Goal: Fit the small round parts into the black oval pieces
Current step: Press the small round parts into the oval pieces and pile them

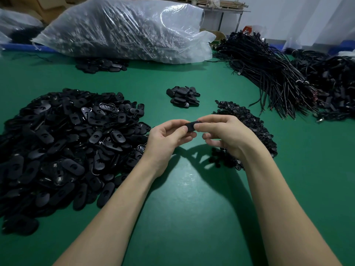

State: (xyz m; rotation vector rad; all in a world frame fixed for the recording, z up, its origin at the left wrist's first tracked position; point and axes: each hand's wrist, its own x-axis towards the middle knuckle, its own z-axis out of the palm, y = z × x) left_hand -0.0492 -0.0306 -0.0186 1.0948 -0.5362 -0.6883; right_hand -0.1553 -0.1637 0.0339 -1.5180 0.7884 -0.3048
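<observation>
Over the middle of the green bench (pixel 192 208), both hands meet on one black oval piece (pixel 192 126), held clear of the surface. The left hand (pixel 169 138) pinches its near end between thumb and fingers; the right hand (pixel 223 134) curls over its far end from above. Whether a round part sits in it I cannot tell. A large heap of oval pieces (pixel 63 143) spreads toward the left edge, and the pile of small round parts (pixel 247 129) lies just behind the right hand. A smaller stack of pieces (pixel 183 96) sits further back.
</observation>
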